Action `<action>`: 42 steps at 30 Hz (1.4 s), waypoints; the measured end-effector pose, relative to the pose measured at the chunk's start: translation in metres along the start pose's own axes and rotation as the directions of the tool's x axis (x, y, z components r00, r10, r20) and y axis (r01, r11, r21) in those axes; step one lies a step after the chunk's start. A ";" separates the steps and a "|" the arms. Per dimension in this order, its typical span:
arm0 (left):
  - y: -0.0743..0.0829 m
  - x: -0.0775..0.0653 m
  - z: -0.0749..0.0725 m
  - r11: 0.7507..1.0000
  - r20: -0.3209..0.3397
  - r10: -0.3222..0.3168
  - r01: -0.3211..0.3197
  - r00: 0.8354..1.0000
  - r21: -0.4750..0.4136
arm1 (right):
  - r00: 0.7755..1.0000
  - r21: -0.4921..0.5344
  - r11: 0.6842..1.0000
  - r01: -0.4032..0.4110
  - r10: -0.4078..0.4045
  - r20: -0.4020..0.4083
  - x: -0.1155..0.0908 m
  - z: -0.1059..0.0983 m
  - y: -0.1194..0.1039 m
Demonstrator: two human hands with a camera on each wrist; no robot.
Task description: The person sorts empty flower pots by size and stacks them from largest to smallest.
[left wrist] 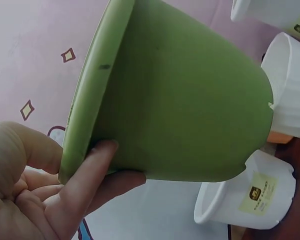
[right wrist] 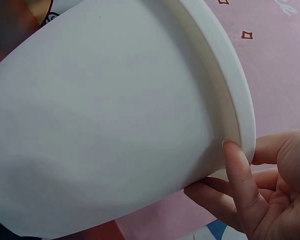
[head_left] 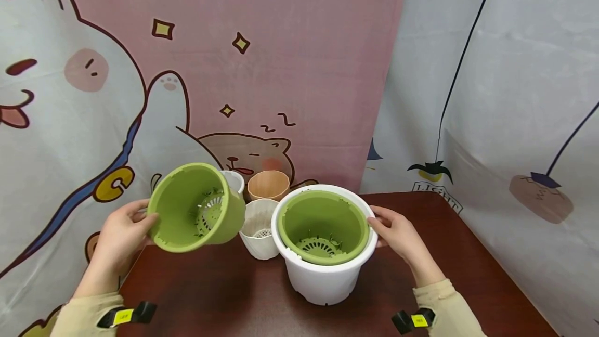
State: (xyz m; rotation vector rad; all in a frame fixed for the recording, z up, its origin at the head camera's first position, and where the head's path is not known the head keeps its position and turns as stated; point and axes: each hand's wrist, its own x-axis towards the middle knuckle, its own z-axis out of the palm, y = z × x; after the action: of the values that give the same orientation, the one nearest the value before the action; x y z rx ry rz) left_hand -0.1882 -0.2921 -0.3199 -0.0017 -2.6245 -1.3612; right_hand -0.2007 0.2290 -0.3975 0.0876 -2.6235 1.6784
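My left hand [head_left: 125,230] pinches the rim of a green plastic flowerpot [head_left: 180,207], thumb at the lip and fingers beneath. The pot is held above the table, tilted so its mouth faces me and its slotted bottom shows inside. In the left wrist view, the fingers [left wrist: 97,170] lie under the rim against its outer wall. My right hand [head_left: 398,233] pinches the rim of a large white flowerpot [head_left: 323,280] on its right side. Nested in that white pot is a second green flowerpot [head_left: 323,217], its slotted bottom visible.
Behind stand a white ribbed pot [head_left: 262,248] with a perforated bottom, an orange-brown pot [head_left: 269,185] and another white pot [head_left: 234,181], partly hidden by the held green one. All are on a dark red table [head_left: 201,290]. A printed cloth [head_left: 299,66] hangs behind.
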 end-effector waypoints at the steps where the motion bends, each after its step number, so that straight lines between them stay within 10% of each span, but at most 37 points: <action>1: 0.002 0.001 0.001 1.000 0.004 -0.003 0.003 1.000 -0.017 | 1.000 0.002 1.000 0.001 -0.001 0.000 0.000 0.000 0.000; 42: 0.069 0.024 0.028 0.979 0.005 0.184 -0.183 0.983 -0.090 | 1.000 0.010 1.000 0.007 -0.007 -0.007 0.001 0.001 0.002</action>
State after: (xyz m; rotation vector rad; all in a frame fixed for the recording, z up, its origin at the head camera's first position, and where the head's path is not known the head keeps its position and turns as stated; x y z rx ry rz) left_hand -0.2102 -0.2314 -0.2760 -0.2602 -2.4993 -1.4165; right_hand -0.2016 0.2289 -0.3992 0.0905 -2.6072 1.6863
